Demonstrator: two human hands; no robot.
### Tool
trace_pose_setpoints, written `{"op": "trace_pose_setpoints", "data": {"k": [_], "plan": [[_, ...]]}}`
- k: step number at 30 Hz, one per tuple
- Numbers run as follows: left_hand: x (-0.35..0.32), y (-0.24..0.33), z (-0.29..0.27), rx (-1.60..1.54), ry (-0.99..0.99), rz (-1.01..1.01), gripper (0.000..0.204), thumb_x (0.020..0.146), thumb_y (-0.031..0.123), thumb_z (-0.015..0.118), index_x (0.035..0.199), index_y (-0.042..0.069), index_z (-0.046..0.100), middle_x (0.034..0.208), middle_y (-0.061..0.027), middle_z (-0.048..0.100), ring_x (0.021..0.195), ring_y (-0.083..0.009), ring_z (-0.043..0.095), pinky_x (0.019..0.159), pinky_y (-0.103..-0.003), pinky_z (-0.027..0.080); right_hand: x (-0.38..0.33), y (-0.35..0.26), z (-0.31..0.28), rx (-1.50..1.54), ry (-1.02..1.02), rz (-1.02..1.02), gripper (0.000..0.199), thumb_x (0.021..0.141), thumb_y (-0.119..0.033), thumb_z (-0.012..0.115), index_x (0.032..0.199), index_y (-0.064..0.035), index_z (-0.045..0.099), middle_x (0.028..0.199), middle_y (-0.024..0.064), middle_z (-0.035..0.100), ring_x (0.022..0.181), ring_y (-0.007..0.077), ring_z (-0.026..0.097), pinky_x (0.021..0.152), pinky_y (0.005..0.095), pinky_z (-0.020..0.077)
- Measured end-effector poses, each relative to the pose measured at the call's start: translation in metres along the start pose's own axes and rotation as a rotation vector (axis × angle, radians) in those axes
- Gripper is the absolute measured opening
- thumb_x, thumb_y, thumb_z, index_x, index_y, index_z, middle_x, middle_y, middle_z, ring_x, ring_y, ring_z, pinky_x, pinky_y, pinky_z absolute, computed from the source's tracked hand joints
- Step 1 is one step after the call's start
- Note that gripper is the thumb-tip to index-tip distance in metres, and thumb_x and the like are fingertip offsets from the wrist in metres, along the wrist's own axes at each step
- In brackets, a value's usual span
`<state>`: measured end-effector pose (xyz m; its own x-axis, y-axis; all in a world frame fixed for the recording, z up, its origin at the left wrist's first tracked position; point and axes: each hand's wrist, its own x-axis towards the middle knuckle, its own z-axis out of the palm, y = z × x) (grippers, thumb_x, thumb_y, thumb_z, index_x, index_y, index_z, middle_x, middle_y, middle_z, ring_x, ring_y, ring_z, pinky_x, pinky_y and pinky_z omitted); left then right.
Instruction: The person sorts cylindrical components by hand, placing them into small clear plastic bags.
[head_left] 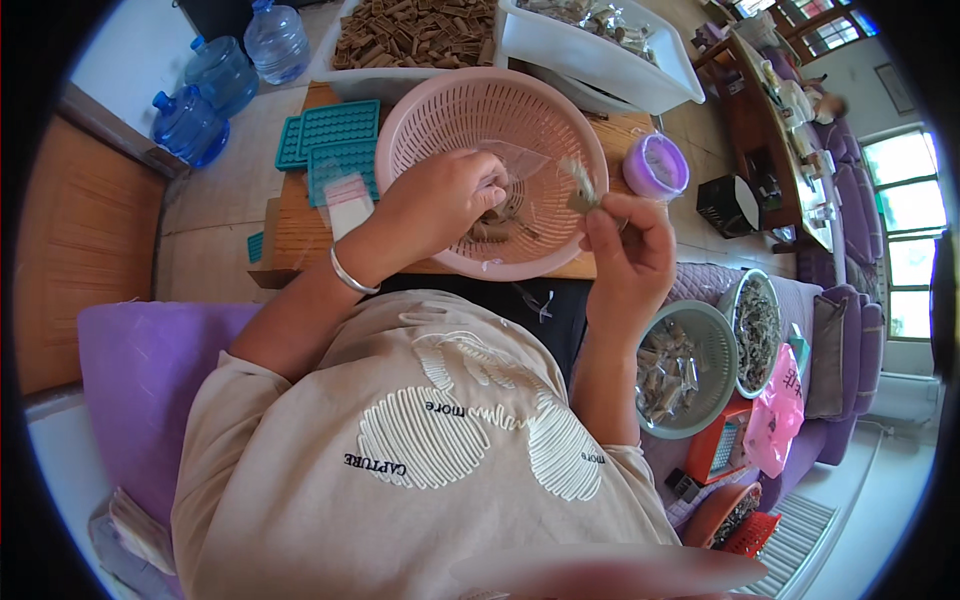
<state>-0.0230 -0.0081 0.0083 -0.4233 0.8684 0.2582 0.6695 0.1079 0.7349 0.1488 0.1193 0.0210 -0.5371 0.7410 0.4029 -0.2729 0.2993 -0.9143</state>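
Observation:
A pink slotted basket (pixel 420 110) stands on a low wooden table (pixel 295 225) in front of me. My left hand (pixel 445 200), with a silver bangle on the wrist, reaches into the basket and pinches a clear plastic bag (pixel 525 160) above a few brown stick-shaped pieces (pixel 495 225). My right hand (pixel 625 240) hovers over the basket's right rim, pinching a small brown piece with a twist of clear wrapping (pixel 582 190) sticking up from it.
Teal moulded trays (pixel 330 140) lie left of the basket. A purple tape roll (pixel 655 165) sits at the right. White tubs (pixel 600 55) of brown pieces stand behind. A grey-green basket (pixel 690 370) of wrapped pieces rests at my right. Blue water jugs (pixel 220 85) stand far left.

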Motion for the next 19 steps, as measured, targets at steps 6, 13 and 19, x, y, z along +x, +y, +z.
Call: {"op": "trace_pose_setpoints", "data": {"k": [6,13,19], "plan": [[0.000,0.025,-0.001,0.232,-0.004,0.140,0.013,0.087,0.013,0.063,0.094,0.002,0.062,0.090,-0.0152,0.062,0.083,-0.0353,0.061,0.073,-0.044,0.049,0.014,-0.001,0.030,0.191,-0.143,-0.008,0.015,0.088,0.009,0.061,0.101,0.0031,0.062,0.102,0.0064,0.055,0.079,0.0099,0.063,0.066,0.0212,0.0540],[-0.005,0.026,-0.002,0.191,0.109,0.209,0.015,0.080,0.009,0.069,0.090,0.004,0.058,0.088,-0.0134,0.060,0.083,-0.0348,0.061,0.073,-0.043,0.049,0.013,0.007,0.026,-0.074,-0.072,-0.151,0.017,0.087,0.010,0.060,0.102,0.0035,0.063,0.105,0.0074,0.054,0.081,0.0121,0.064,0.069,0.0218,0.0562],[-0.006,0.029,-0.002,0.219,0.069,0.200,0.019,0.082,0.012,0.068,0.095,0.006,0.056,0.092,-0.0137,0.059,0.089,-0.0349,0.060,0.077,-0.043,0.049,0.014,0.000,0.035,-0.305,-0.121,-0.367,0.019,0.085,0.004,0.066,0.102,-0.0033,0.065,0.112,0.0094,0.057,0.084,0.0218,0.067,0.068,0.0251,0.0568]]}}
